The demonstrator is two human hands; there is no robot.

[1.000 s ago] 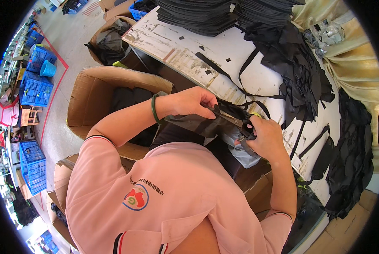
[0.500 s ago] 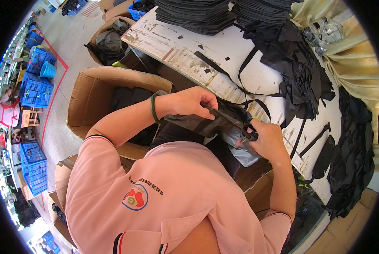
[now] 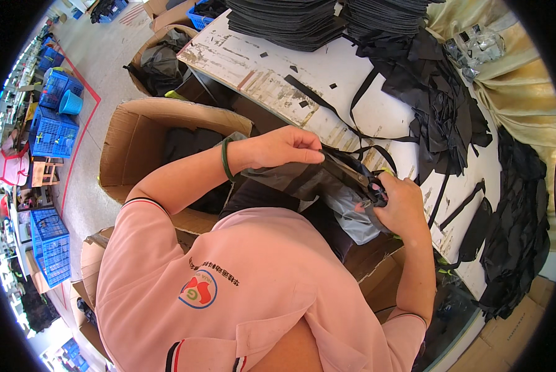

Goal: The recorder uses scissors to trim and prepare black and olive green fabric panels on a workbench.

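Since a second ago, little change: left hand [image 3: 287, 147] still pinches the black fabric piece [image 3: 343, 172] at its edge, right hand [image 3: 401, 204] clamping its other end. Fabric hangs between both hands; looks light, limp, best gripped at the edges.

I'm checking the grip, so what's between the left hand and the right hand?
In the head view, a dark fabric piece spans from the left hand to the right hand, with a grey plastic bag below.
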